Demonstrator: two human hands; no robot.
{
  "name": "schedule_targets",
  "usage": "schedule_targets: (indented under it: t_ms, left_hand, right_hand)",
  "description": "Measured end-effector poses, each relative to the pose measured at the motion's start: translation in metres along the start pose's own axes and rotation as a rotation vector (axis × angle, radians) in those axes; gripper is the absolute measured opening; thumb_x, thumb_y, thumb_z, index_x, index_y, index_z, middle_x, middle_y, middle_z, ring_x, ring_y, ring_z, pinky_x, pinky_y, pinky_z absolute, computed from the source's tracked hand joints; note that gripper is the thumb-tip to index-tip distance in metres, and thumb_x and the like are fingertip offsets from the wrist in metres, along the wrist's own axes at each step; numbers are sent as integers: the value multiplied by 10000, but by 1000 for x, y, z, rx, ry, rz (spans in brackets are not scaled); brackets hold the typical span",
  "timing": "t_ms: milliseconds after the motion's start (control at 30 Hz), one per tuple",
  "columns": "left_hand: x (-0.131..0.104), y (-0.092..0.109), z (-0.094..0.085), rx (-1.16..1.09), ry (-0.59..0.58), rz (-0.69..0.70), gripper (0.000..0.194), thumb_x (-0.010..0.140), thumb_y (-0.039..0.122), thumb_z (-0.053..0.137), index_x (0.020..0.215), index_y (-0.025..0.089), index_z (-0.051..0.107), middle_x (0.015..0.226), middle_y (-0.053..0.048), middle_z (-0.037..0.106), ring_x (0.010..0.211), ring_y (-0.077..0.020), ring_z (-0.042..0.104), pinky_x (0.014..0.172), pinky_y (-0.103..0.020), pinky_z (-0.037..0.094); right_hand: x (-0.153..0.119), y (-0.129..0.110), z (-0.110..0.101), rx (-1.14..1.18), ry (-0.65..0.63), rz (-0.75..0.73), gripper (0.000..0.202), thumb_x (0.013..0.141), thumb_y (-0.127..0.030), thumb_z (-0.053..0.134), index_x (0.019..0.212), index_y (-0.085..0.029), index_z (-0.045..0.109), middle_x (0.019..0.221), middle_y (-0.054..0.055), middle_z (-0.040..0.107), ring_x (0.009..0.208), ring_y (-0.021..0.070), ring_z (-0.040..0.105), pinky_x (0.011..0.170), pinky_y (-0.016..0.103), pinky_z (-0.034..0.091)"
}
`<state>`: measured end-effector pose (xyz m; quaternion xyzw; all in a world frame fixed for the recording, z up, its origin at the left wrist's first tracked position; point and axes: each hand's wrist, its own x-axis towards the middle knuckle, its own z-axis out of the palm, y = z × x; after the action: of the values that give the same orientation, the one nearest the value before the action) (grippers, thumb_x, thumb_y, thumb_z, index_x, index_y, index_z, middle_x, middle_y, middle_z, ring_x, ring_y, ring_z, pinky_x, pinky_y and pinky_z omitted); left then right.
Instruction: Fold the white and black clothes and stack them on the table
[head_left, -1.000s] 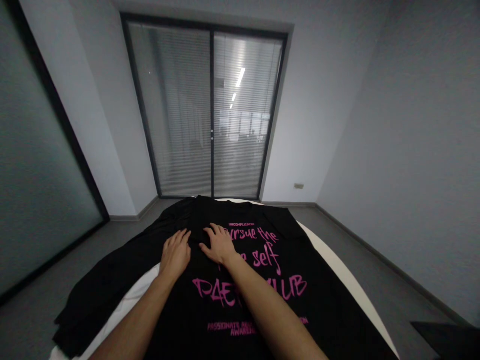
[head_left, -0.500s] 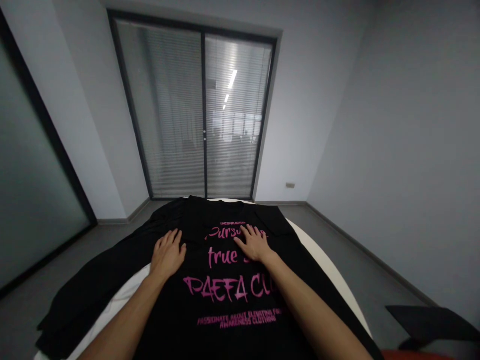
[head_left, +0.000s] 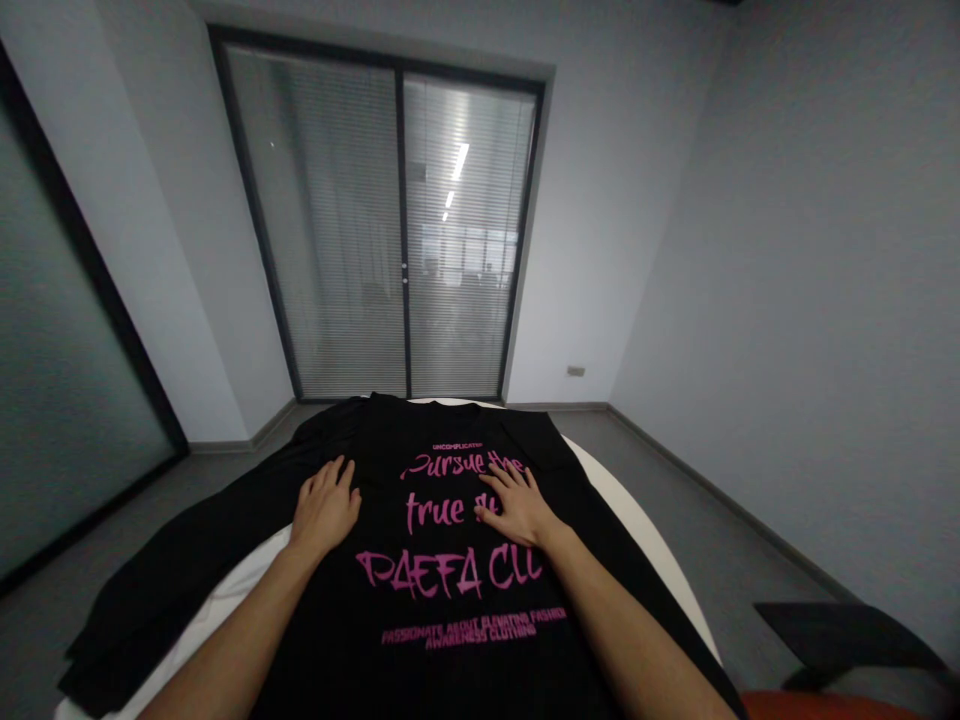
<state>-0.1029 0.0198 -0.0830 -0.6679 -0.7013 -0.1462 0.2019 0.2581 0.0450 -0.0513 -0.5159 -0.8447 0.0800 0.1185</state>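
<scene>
A black shirt (head_left: pixel 450 590) with pink lettering lies spread over a white round table (head_left: pixel 649 540), its collar at the far edge. My left hand (head_left: pixel 324 508) rests flat on the shirt's left part, fingers apart and pointing away. On the right side of the print, my right hand (head_left: pixel 517 503) lies with its fingers spread, covering some of the letters. Neither hand holds anything. More black fabric (head_left: pixel 187 550) stretches along the left of the table, with white cloth (head_left: pixel 225 600) showing between it and my left forearm.
A black chair part (head_left: pixel 855 635) and something red-orange (head_left: pixel 817 705) are at the lower right. Beyond the table stand glass doors with blinds (head_left: pixel 405 240). A grey wall rises on the right, and a dark-framed glass panel (head_left: pixel 60 330) is at the left.
My right hand has slid slightly nearer on the shirt, with its fingers more spread, uncovering more of the upper lettering. My left hand has barely moved. The view has shifted slightly.
</scene>
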Motion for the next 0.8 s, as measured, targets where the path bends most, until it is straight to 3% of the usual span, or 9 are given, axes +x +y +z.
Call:
schedule_targets:
  t_ms: [67, 167, 300, 400, 467, 600, 800]
  left_hand:
    - [1, 4, -4, 20, 12, -4, 525, 904, 233, 434, 1394, 76, 535, 1501, -201, 457, 1353, -331, 450, 1064, -466, 383]
    - [5, 24, -16, 25, 18, 0, 556, 863, 209, 481, 1402, 79, 523, 1536, -206, 404, 1393, -343, 401, 1080, -454, 370]
    - [11, 81, -30, -127, -68, 71, 560, 932, 345, 472, 1442, 113, 485, 1561, -194, 374, 1433, -347, 349, 1081, -443, 378]
    - [7, 124, -28, -245, -165, 121, 616, 960, 482, 443, 1510, 208, 402, 1590, -162, 334, 1447, -376, 322, 1096, -489, 353]
    - [1, 141, -22, -260, -237, 119, 641, 946, 543, 442, 1510, 241, 408, 1596, -149, 327, 1450, -412, 297, 1121, -544, 304]
    - [-8, 146, -8, -266, -281, 101, 647, 944, 619, 377, 1491, 279, 443, 1593, -139, 335, 1466, -431, 244, 1139, -613, 229]
    - [-8, 141, -5, -279, -293, 106, 667, 941, 647, 341, 1499, 292, 428, 1603, -129, 315, 1467, -434, 238, 1135, -644, 205]
  right_hand:
    - [1, -4, 0, -1, 43, -53, 739, 885, -615, 522, 1533, -303, 355, 1617, 43, 287, 1508, 295, 153, 1208, 502, 46]
    - [2, -8, 1, 51, -20, -81, 729, 889, -636, 504, 1533, -331, 348, 1613, 29, 300, 1504, 299, 172, 1205, 495, 86]
    - [4, -8, 5, 91, -92, -65, 722, 876, -665, 507, 1509, -335, 398, 1596, 26, 337, 1502, 321, 172, 1202, 504, 88]
    - [4, -6, 7, 82, -40, -77, 670, 913, -625, 469, 1510, -329, 398, 1595, 22, 339, 1503, 296, 179, 1206, 489, 74]
    - [3, -2, 8, 56, 25, -33, 618, 944, -578, 431, 1510, -334, 396, 1603, 17, 322, 1503, 283, 183, 1205, 498, 45]
    - [4, 10, 11, 46, 30, 149, 629, 958, -601, 369, 1521, -321, 378, 1625, 18, 261, 1511, 299, 143, 1194, 544, 37]
    - [6, 23, 14, 63, 23, 219, 666, 968, -644, 277, 1541, -310, 337, 1633, 14, 237, 1515, 271, 142, 1199, 518, 77]
